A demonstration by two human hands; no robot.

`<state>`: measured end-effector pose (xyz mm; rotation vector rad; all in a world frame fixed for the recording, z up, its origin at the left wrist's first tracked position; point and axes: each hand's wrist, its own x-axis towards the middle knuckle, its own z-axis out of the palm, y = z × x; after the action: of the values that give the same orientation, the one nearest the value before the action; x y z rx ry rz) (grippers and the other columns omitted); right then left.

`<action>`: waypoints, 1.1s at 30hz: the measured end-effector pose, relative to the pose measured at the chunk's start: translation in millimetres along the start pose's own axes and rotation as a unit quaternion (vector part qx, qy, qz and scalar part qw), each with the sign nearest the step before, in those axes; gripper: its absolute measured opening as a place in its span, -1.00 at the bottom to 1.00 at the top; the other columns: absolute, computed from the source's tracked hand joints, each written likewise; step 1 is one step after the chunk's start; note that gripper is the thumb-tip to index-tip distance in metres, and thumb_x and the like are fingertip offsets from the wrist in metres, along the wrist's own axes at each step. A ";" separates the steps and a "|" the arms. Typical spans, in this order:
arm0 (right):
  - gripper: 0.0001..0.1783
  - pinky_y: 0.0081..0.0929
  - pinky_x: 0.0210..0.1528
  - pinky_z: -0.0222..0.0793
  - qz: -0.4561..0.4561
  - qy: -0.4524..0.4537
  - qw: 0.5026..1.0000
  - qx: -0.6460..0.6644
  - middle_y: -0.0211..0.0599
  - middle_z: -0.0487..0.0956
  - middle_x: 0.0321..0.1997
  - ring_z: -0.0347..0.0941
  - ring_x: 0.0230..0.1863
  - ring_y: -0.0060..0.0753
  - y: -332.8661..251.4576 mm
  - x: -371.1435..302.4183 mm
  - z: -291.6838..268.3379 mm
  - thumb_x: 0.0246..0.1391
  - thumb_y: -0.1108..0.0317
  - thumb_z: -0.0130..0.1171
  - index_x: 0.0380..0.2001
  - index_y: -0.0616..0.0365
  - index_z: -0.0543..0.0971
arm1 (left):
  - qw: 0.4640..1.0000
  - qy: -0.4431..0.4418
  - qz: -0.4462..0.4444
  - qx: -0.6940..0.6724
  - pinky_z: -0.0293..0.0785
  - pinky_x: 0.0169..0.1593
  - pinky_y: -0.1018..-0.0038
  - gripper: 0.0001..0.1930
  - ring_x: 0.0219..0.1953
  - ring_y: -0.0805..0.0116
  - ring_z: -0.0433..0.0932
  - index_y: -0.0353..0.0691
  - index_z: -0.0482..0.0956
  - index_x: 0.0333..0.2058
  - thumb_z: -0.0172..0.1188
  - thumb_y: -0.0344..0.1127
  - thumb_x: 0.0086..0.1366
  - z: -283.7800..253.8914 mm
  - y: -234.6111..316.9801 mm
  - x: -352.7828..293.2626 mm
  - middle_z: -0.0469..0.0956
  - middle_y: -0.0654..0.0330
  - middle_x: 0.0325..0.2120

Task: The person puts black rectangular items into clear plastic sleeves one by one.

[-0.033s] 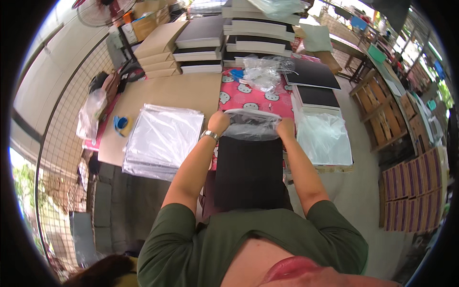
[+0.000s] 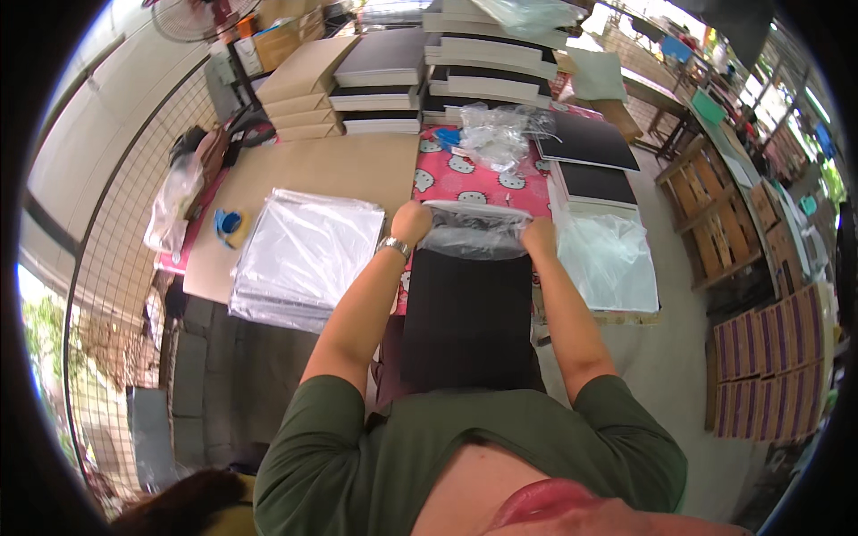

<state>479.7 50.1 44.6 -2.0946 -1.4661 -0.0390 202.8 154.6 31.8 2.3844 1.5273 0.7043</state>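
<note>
A flat black rectangular board or book (image 2: 466, 322) lies in front of my torso, its near end close to my shirt. Its far end reaches into a clear plastic bag (image 2: 474, 239). My left hand (image 2: 411, 223), with a metal watch at the wrist, is closed on the bag's left corner. At the opposite corner my right hand (image 2: 538, 238) is closed on the plastic too. To the left lies a stack of plastic-wrapped flat packs (image 2: 308, 255). Beside my right hand, clear plastic bags (image 2: 608, 259) lie in a pile.
Tall stacks of black-covered books (image 2: 487, 85) stand at the back, with brown-paper packs (image 2: 299, 89) to their left. Crumpled plastic (image 2: 496, 138) lies on the pink patterned cloth (image 2: 442, 183). A blue tape roll (image 2: 230, 225) sits far left. More black books (image 2: 585, 143) rest at right.
</note>
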 end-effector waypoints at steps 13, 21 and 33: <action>-0.69 -0.46 -0.24 0.37 -0.044 -0.106 0.839 0.532 -0.33 0.54 -0.31 0.43 -0.30 -0.52 -91.0 37.6 -276.5 -0.07 0.37 0.11 -0.21 0.26 0.50 | 0.964 0.098 -0.022 -0.246 0.38 -0.39 0.40 -0.71 -0.52 0.25 0.49 -0.33 0.52 -0.39 0.03 -0.17 0.15 -293.1 153.6 -29.1 0.50 0.07 -0.63; -0.70 -0.46 -0.10 0.38 0.022 -0.139 0.704 0.696 -0.28 0.48 -0.13 0.43 -0.16 -0.45 -86.5 -26.1 -289.4 0.04 0.33 0.09 -0.15 0.21 0.43 | 0.813 -0.209 -0.140 -0.526 0.20 -0.61 0.64 -0.83 -0.72 0.60 0.27 -0.20 0.52 -0.40 0.02 -0.27 0.19 -310.2 139.3 -71.9 0.42 0.37 -0.65; -0.53 -0.29 0.23 0.11 -0.047 0.106 0.600 0.792 -0.23 0.39 0.07 0.28 0.12 -0.28 -70.9 -43.8 -258.7 0.03 0.51 -0.05 0.07 0.29 0.28 | 0.709 -0.292 -0.201 -0.609 0.01 -0.70 0.73 -0.76 -0.82 0.74 0.07 -0.04 0.39 -0.65 0.00 -0.23 0.20 -287.5 123.0 -37.3 0.29 0.48 -0.80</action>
<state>476.5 -92.0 276.3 -0.4523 -0.7308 0.6932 141.9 48.1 321.8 1.0245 0.7653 0.4918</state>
